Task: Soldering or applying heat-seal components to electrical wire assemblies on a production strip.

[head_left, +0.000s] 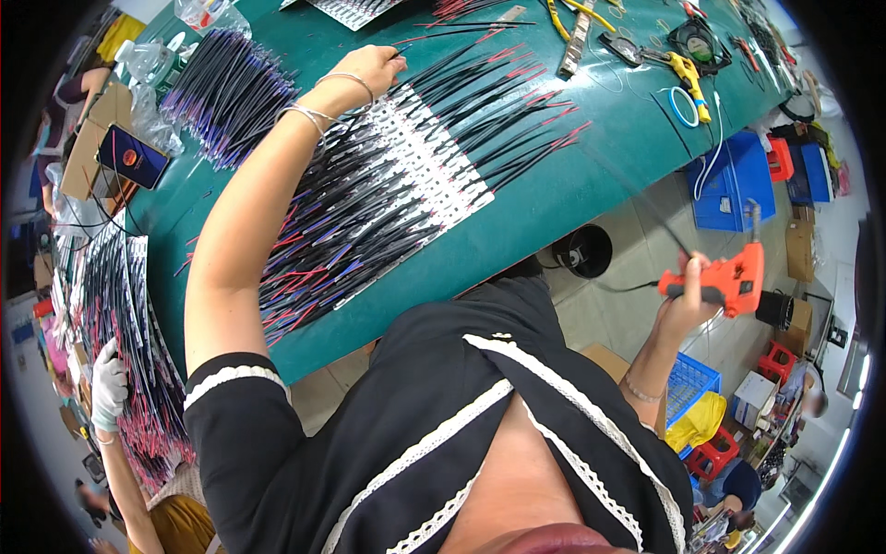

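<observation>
My left hand (pixel 369 69) reaches across the green table, fingers pinched together at the far end of a white strip panel (pixel 434 157). A thin wire (pixel 443 39) runs off to the right from its fingertips; the exact grip is partly hidden. Rows of black wires (pixel 517 120) with red ends stick out from both sides of the panel. Off the table's front edge, at the right, my right hand (pixel 688 305) is closed round the handle of an orange gun-shaped tool (pixel 734 282). Its bent metal tip points up, and a dark blurred line runs from near the hand toward the table.
A wire bundle (pixel 231 92), a phone (pixel 134 155) and plastic bottles (pixel 148 63) lie at the left. Yellow-handled tools (pixel 688 83) are far right. A blue bin (pixel 734 185) and black bucket (pixel 583 251) stand on the floor. A co-worker's gloved hand (pixel 109 388) touches other wires.
</observation>
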The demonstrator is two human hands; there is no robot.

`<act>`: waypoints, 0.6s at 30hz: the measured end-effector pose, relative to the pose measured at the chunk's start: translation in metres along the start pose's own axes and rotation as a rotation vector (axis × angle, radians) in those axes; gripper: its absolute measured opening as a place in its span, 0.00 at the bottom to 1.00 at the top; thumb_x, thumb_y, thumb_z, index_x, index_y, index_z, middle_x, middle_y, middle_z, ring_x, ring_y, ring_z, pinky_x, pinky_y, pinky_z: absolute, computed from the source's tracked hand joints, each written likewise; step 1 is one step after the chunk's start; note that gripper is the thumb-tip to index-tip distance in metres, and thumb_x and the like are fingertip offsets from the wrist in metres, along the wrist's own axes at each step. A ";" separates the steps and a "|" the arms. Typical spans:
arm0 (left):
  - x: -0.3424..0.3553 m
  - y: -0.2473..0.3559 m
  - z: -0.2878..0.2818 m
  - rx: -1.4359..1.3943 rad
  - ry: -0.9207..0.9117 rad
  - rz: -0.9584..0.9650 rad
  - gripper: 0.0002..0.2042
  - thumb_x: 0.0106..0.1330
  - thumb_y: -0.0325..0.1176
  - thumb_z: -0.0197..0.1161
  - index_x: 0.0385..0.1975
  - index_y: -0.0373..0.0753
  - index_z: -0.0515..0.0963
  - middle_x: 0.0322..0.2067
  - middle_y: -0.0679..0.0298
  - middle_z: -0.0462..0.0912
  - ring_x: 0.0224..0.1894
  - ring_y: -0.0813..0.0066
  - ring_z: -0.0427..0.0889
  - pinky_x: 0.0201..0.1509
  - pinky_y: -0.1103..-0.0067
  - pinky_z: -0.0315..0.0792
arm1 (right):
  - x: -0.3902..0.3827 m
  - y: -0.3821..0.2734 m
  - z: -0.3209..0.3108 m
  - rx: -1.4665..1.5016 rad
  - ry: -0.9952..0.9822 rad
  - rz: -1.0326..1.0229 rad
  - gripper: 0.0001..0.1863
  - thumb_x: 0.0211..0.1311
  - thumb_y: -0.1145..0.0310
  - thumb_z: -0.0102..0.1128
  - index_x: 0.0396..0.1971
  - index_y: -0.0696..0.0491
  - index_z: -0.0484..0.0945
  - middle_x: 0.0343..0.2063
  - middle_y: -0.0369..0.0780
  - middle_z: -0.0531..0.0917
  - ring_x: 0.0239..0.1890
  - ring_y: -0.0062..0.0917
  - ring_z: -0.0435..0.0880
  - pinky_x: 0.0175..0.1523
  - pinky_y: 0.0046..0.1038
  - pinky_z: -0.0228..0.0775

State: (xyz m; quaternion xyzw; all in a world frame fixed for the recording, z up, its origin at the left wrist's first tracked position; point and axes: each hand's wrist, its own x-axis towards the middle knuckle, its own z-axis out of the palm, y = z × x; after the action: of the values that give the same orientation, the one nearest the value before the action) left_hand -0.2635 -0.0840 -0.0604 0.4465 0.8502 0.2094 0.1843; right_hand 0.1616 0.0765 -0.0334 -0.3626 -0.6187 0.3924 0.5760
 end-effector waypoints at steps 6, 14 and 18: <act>0.005 -0.010 0.027 -0.083 0.113 0.051 0.14 0.61 0.39 0.47 0.31 0.34 0.74 0.21 0.61 0.76 0.23 0.73 0.73 0.30 0.78 0.67 | -0.070 -0.007 -0.011 0.040 -0.175 0.254 0.21 0.51 0.83 0.49 0.46 0.63 0.56 0.29 0.41 0.74 0.32 0.22 0.75 0.41 0.25 0.71; -0.006 0.003 0.015 -0.368 -0.062 -0.036 0.14 0.62 0.39 0.46 0.26 0.33 0.71 0.20 0.65 0.75 0.15 0.81 0.70 0.20 0.82 0.66 | -0.083 -0.003 -0.014 -0.029 -0.177 0.206 0.15 0.52 0.82 0.48 0.41 0.63 0.61 0.29 0.39 0.74 0.31 0.21 0.76 0.38 0.22 0.69; -0.005 0.008 0.013 -0.365 -0.095 -0.050 0.15 0.63 0.39 0.45 0.26 0.32 0.71 0.19 0.65 0.74 0.14 0.80 0.70 0.20 0.82 0.66 | -0.087 -0.003 -0.012 -0.082 -0.233 0.214 0.10 0.52 0.82 0.48 0.36 0.62 0.64 0.28 0.39 0.74 0.31 0.21 0.76 0.36 0.20 0.69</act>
State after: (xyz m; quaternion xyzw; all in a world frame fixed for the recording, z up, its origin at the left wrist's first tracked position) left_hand -0.2488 -0.0819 -0.0664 0.3936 0.7994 0.3339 0.3074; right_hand 0.1801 -0.0023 -0.0681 -0.4016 -0.6546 0.4652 0.4402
